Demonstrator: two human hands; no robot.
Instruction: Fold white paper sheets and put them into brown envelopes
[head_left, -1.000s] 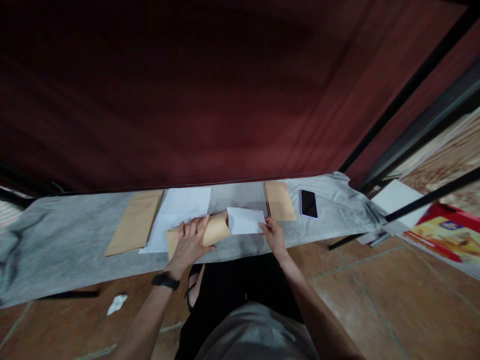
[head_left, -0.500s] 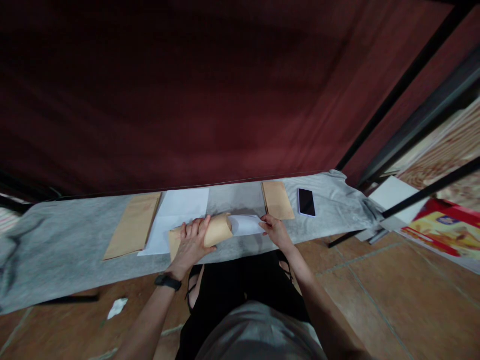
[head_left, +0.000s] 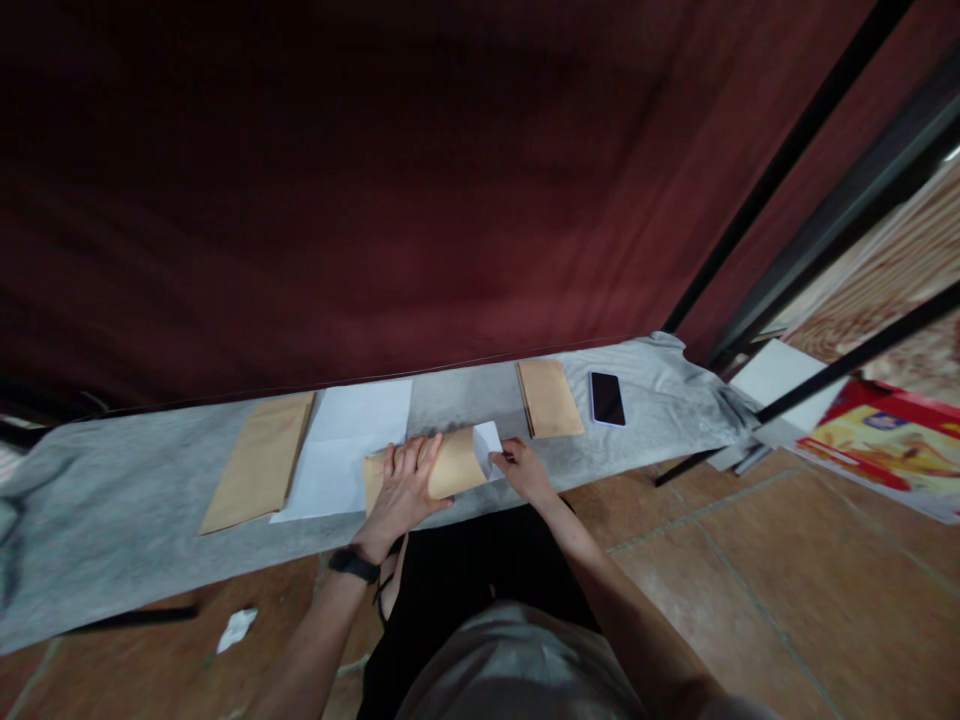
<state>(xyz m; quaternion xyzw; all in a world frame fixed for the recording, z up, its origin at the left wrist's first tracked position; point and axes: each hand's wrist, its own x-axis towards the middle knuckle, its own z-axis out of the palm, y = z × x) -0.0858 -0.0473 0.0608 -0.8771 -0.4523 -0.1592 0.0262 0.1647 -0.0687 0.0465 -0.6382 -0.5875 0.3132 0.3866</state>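
My left hand [head_left: 407,487] lies across a brown paper envelope [head_left: 461,462], its fingers over the far edge and its thumb by the near edge, holding it on the grey cloth. From the envelope's right-hand mouth sticks a folded white paper [head_left: 487,445], mostly hidden inside. Its outer end is pinched between the thumb and fingers of my right hand [head_left: 523,467]. Left of the left hand lies a creased white sheet [head_left: 352,435]. Beside that sheet is a stack of brown envelopes [head_left: 259,460].
A smaller brown envelope stack [head_left: 551,398] and a phone [head_left: 607,398] lie to the right on the grey cloth [head_left: 465,395]. Behind hangs a dark red curtain [head_left: 420,250]. A red and yellow box [head_left: 892,440] stands at the far right. Crumpled tissue [head_left: 237,630] lies on the tiled floor.
The white paper has gone further left into the envelope, with less showing. My right hand has moved left with it. The envelope's mouth looks flatter; the left hand keeps hold.
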